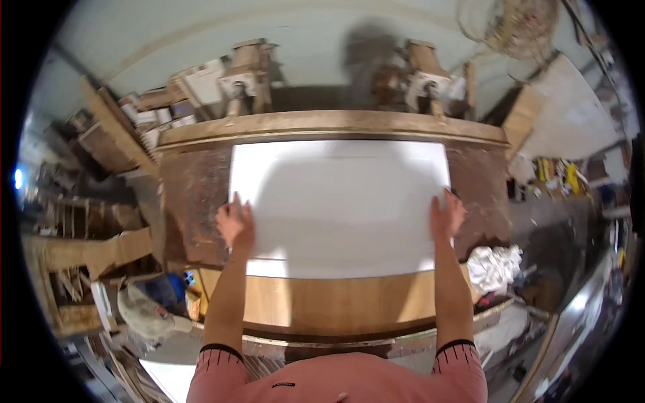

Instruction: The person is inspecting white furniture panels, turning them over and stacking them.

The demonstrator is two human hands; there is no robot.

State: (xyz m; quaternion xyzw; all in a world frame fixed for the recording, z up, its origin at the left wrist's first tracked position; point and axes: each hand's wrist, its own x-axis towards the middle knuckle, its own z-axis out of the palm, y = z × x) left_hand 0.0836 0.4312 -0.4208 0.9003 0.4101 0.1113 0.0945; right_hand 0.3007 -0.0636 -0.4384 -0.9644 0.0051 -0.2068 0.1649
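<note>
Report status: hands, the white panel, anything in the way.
Left hand flat on the white panel's left edge, right hand flat on its right edge. Panel lies flat on the workbench. Crumpled white rag beside the right forearm, off the panel.

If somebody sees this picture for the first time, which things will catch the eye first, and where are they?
The large white panel in the middle of the worn brown workbench stands out first, bright against everything around it. The left hand lies on its left edge and the right hand on its right edge, both flat. Nearer the person, a light wooden board shows from under the panel, and a crumpled white cloth lies at the right.
</note>
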